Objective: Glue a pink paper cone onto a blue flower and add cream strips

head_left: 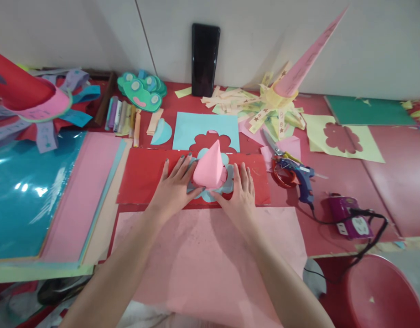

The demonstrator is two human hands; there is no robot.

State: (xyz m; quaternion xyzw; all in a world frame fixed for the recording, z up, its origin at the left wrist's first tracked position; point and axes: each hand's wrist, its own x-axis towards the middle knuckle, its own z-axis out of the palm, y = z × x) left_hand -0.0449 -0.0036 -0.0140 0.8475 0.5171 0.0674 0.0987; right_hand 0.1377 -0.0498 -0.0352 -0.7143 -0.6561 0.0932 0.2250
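Observation:
A pink paper cone (210, 166) stands point up on a light blue flower-shaped paper (208, 196). Both lie on a red board (143, 177) in front of me. My left hand (173, 184) rests on the flower's left side, fingers stretched out, thumb near the cone's base. On the other side my right hand (239, 191) lies with fingers spread over the right petals, its thumb by the front petal. Neither hand is wrapped around anything. Behind the board is a light blue sheet (185, 130) with a flower-shaped cutout.
Scissors (273, 143), a blue glue gun (300, 177) and a purple power box (350, 216) with a cord are on the right. Coloured paper (90, 182) and markers (117, 116) are on the left. A phone (205, 59) leans on the wall. A red stool (381, 291) stands lower right.

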